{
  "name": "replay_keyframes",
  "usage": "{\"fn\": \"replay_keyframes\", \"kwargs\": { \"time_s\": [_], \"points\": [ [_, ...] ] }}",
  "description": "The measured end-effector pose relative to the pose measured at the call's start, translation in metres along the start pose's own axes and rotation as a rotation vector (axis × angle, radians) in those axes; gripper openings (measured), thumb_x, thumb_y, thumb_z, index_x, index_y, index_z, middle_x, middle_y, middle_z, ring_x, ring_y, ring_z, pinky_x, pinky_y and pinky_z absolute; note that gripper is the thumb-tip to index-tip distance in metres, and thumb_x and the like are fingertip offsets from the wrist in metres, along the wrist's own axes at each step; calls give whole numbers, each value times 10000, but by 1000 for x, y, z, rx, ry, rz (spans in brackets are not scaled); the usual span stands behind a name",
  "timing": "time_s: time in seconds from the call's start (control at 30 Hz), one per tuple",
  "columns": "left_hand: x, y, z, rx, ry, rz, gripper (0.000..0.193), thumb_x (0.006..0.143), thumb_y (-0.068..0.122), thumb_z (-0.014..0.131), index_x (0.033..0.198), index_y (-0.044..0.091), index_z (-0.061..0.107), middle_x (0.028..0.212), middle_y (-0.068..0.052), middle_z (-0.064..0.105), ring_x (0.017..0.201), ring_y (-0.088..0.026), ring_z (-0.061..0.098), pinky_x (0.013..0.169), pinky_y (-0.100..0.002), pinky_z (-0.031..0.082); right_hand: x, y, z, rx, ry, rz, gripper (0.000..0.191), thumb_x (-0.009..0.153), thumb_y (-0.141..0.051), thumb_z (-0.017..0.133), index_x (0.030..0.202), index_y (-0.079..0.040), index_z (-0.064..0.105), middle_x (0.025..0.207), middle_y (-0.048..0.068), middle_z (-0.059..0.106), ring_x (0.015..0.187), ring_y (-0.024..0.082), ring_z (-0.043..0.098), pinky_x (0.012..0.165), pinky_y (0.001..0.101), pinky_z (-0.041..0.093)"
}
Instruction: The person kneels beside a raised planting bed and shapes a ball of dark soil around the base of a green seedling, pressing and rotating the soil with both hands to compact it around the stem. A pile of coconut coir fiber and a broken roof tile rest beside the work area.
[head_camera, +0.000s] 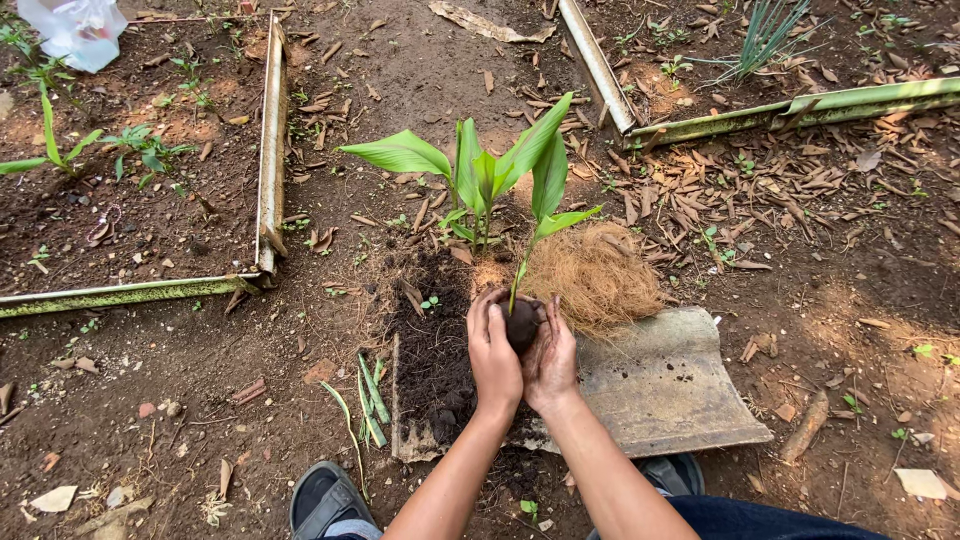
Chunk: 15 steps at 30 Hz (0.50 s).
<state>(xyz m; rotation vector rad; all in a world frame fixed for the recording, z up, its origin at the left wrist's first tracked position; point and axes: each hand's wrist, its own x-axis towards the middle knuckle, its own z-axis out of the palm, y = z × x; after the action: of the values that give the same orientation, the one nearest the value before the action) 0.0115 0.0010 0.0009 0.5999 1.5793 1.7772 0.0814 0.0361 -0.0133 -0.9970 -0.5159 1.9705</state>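
A small green seedling (548, 185) with broad leaves rises from a dark ball of soil (522, 325). My left hand (493, 355) and my right hand (554, 362) cup that soil ball from both sides, above a grey curved roof tile (665, 385). Dark loose soil (432, 345) is heaped on the tile's left part. A mound of brown coconut fibre (595, 275) lies on its far right part. A second leafy plant (470, 175) stands in the ground just behind the tile.
Metal-edged garden beds lie at the left (270, 140) and the far right (790, 110). Dry leaves litter the bare earth. A white plastic bag (75, 30) sits at the top left. Cut green stems (370, 400) lie left of the tile. My sandalled feet (325, 500) are at the bottom.
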Motion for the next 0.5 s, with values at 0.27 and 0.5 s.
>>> {"fn": "replay_keyframes", "kwargs": {
  "time_s": [0.27,0.5],
  "points": [
    [-10,11,-1,177,-115,277,364,1045,259,488,1219,26,706,1502,-206,456,1401,-356,488,1176,-451,366,7,-13,-6,189,-112,65,502,1029,-500,434,1134,-86,697,1096,109,721,999,257,694,894,417,579],
    [-9,19,-15,506,-174,796,281,977,305,635,1139,112,761,1547,-289,377,1477,-522,316,1204,-620,285,6,-19,-12,239,-364,169,590,1019,-540,425,1036,-22,707,1013,157,718,916,261,701,780,375,595]
  ]
}}
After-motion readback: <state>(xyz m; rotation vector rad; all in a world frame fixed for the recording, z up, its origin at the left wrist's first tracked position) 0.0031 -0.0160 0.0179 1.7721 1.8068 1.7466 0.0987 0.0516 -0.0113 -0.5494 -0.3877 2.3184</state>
